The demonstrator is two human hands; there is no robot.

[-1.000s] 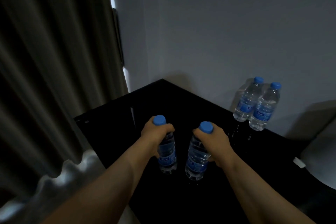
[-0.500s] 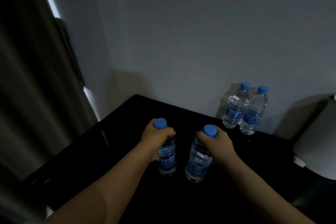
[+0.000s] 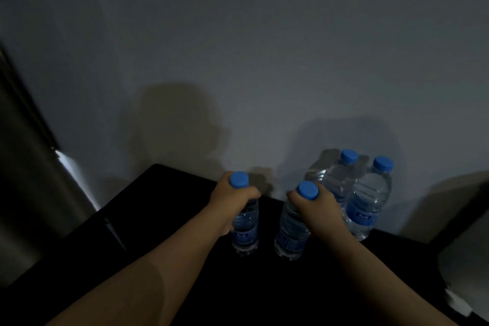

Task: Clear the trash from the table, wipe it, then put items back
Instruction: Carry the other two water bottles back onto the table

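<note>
Held: left bottle (image 3: 244,230), right bottle (image 3: 289,233) | my left hand (image 3: 232,204), right hand (image 3: 317,209) each curl round a neck | both now nearer the wall pair (image 3: 367,201) | putting back, I judge.

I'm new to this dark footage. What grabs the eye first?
At mid-frame over the black table, the left hand grips the blue-capped left bottle and the right hand grips the right bottle, each by the neck. Behind the right hand, an inner bottle and an outer bottle stand side by side against the grey wall.
</note>
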